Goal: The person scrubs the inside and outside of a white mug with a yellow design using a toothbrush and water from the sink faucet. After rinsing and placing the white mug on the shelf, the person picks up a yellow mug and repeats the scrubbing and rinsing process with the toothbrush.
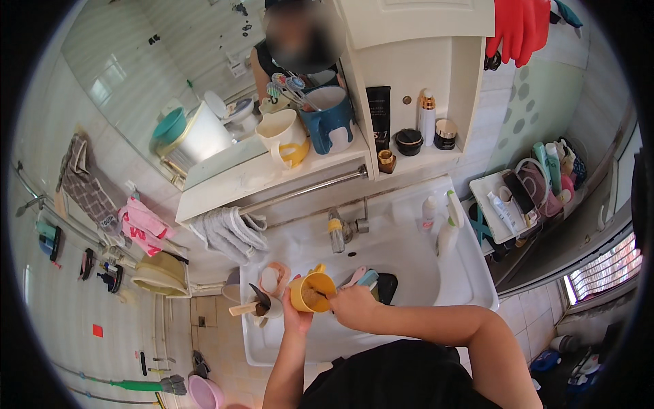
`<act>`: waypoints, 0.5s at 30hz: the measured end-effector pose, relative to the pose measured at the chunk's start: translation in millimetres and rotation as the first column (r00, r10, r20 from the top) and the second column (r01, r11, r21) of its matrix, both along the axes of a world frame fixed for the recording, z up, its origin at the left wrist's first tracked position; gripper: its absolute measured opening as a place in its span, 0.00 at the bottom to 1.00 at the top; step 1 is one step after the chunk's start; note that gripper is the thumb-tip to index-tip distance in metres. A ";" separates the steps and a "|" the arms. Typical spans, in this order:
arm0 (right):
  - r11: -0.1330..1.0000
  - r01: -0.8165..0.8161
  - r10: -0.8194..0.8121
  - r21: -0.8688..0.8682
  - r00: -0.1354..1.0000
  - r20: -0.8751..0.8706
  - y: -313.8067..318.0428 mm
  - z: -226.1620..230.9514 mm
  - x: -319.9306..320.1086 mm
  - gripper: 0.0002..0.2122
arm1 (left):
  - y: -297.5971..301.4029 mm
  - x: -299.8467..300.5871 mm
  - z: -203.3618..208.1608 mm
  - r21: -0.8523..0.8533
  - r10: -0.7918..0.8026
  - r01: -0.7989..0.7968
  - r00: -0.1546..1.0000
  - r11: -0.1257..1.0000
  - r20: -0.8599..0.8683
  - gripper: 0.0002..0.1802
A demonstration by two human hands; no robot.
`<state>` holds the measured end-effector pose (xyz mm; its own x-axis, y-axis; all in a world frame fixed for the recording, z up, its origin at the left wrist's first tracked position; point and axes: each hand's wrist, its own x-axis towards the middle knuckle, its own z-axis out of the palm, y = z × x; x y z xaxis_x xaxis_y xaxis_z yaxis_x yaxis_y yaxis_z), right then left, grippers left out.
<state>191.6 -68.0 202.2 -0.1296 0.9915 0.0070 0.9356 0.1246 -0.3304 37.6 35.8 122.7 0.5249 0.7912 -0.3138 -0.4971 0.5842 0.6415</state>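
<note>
Over the left part of the white washbasin, my left hand [297, 316] is wrapped round a yellow mug [300, 296] with its handle on the far side. Inside the mug lies something light brown. My right hand [355, 308] is closed at the mug's right rim. A thin dark piece runs from its fingers into the mug; its kind is too small to tell. Just left of the mug stands a light-coloured cup [274, 309] with a wooden-handled tool [242, 309] and a dark tool in it. Behind that cup sits a pink round container [272, 278].
The washbasin [470, 276] carries a faucet [336, 232], a white bottle [447, 236] and several items in its bowl, partly behind my right hand. Above, a shelf holds a white-yellow mug [281, 133] and a blue mug [327, 126] with toothbrushes. A grey towel [228, 232] hangs at left.
</note>
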 end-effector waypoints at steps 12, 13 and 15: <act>1.000 -0.017 0.017 -0.018 1.000 0.001 4.2 8.9 1.6 0.13 | -1.0 6.2 9.7 0.153 0.010 -0.001 0.998 0.988 -0.056 0.29; 0.994 -0.056 0.060 -0.095 0.997 0.038 3.2 26.1 -2.3 0.12 | -2.5 6.4 10.3 0.198 0.006 0.009 0.997 0.980 -0.073 0.29; 0.982 -0.113 0.120 -0.153 0.992 0.038 3.8 30.1 -3.1 0.11 | -2.8 2.4 5.5 0.167 0.021 -0.012 0.999 0.986 -0.050 0.28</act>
